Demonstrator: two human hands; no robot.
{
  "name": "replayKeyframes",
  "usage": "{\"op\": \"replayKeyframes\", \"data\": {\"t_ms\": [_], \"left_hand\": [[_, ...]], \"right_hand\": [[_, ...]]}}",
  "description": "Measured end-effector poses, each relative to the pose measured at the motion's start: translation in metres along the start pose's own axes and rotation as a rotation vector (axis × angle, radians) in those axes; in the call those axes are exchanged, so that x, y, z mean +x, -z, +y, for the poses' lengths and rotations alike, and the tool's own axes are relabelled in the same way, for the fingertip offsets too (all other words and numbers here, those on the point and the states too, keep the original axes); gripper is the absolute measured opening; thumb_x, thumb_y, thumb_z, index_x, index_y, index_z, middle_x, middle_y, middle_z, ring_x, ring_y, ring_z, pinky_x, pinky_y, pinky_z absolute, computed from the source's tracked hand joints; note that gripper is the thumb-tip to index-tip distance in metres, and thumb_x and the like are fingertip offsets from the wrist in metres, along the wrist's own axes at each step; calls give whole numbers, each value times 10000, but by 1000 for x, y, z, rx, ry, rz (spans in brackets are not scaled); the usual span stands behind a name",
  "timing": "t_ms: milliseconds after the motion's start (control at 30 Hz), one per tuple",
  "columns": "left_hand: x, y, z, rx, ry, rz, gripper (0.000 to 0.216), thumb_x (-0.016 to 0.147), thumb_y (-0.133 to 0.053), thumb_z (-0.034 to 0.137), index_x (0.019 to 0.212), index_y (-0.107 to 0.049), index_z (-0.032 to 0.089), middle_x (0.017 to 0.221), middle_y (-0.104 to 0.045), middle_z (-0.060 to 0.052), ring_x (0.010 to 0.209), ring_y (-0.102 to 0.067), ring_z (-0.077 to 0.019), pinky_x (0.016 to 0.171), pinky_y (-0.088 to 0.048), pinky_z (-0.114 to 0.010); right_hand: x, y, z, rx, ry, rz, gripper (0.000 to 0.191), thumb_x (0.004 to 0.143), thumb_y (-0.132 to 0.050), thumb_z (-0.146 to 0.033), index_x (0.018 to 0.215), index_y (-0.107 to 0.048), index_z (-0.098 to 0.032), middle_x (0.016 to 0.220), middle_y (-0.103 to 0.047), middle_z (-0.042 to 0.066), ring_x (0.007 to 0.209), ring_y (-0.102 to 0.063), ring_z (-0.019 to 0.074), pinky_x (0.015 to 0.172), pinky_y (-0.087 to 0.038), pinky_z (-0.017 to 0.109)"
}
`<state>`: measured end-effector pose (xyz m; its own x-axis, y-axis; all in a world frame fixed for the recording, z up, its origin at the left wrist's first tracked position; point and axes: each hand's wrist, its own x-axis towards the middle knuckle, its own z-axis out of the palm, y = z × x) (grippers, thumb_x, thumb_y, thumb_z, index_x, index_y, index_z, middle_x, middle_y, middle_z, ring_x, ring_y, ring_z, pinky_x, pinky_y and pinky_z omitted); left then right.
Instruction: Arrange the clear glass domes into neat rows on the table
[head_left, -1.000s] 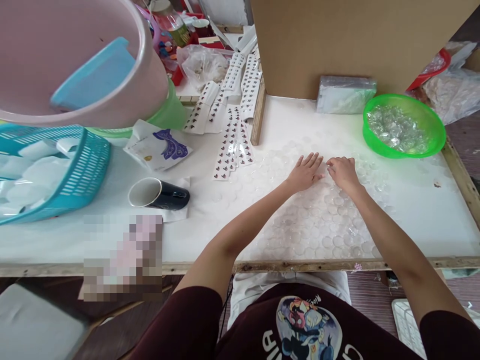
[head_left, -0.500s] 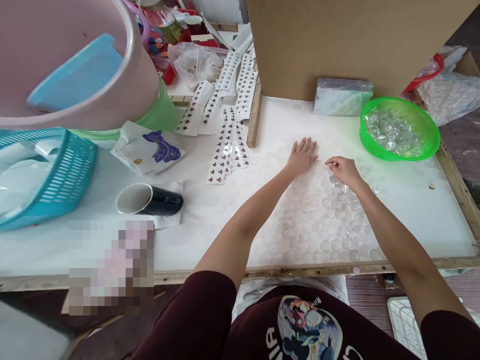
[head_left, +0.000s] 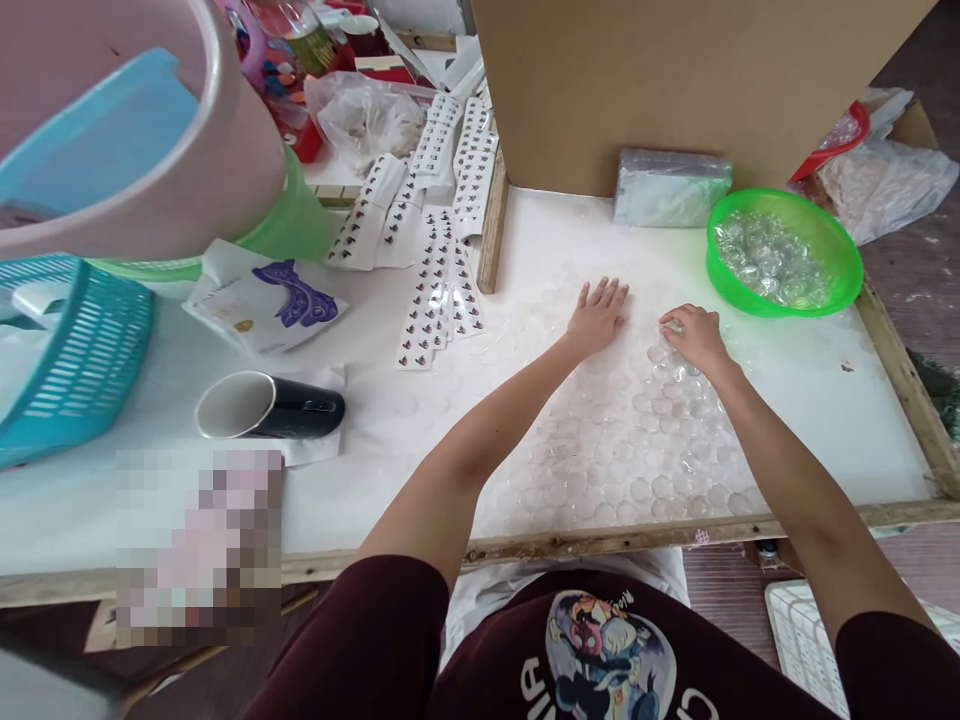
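Observation:
My left hand [head_left: 598, 318] lies flat on the white tabletop, fingers spread, at the upper part of a field of clear round discs [head_left: 640, 489]. To its right, my right hand [head_left: 694, 336] is closed with thumb and fingertips together. A small clear disc [head_left: 676, 326] shows at those fingertips, partly hidden by them. Many similar discs are laid close together in rows below both hands, some glinting more than others. A bright green bowl [head_left: 846, 283] filled with loose clear pieces stands to the right, beyond my right hand.
A plastic-wrapped stack [head_left: 670, 190] leans against a cardboard sheet [head_left: 675, 80] at the back. Sticker strips [head_left: 427, 290] lie left of the discs by a wooden strip [head_left: 493, 225]. Further left are a dark mug [head_left: 309, 408] on its side, a blue basket [head_left: 97, 360] and a pink tub [head_left: 251, 120].
My right hand has moved slightly right, away from my left hand, and a clear disc now shows at its fingertips. My left hand stays flat. The whole view has shifted a little.

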<state>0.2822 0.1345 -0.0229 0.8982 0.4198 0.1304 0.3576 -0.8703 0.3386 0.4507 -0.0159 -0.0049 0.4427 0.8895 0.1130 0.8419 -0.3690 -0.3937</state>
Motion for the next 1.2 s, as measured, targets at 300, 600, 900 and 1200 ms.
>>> {"op": "replayKeyframes", "data": {"t_ms": [300,600,900,1200], "left_hand": [[-17,1,26,44,-346,-140,526,1049,-315,253,1538,-410,84,1628,-398,-158,1531,-344,-247,1279,-191,-447],[-6,12,17,129,-175,-114,546,1031,-286,209,1531,-417,33,1616,-406,-186,1526,-349,-280,1281,-204,-481],[-8,10,33,85,-225,-107,464,999,-390,156,1437,-525,85,1568,-489,-165,1434,-481,-258,1208,-335,-414],[8,7,62,156,-362,-93,279,990,-497,171,1213,-664,157,1283,-699,-128,1180,-614,-273,950,-424,-380]], "right_hand": [[6,6,4,-42,98,-36,228,926,-494,-203,956,-720,-193,1056,-712,119,882,-652,257,959,-399,468],[7,0,10,-1,140,-59,162,857,-587,-219,980,-691,-200,1094,-708,118,1007,-652,293,996,-437,479],[25,-1,12,161,4,40,216,876,-544,-232,1077,-621,-216,982,-740,89,891,-695,263,886,-512,414],[29,2,21,329,-82,118,189,823,-507,-201,913,-673,-203,985,-755,80,827,-685,210,862,-541,385]]}}
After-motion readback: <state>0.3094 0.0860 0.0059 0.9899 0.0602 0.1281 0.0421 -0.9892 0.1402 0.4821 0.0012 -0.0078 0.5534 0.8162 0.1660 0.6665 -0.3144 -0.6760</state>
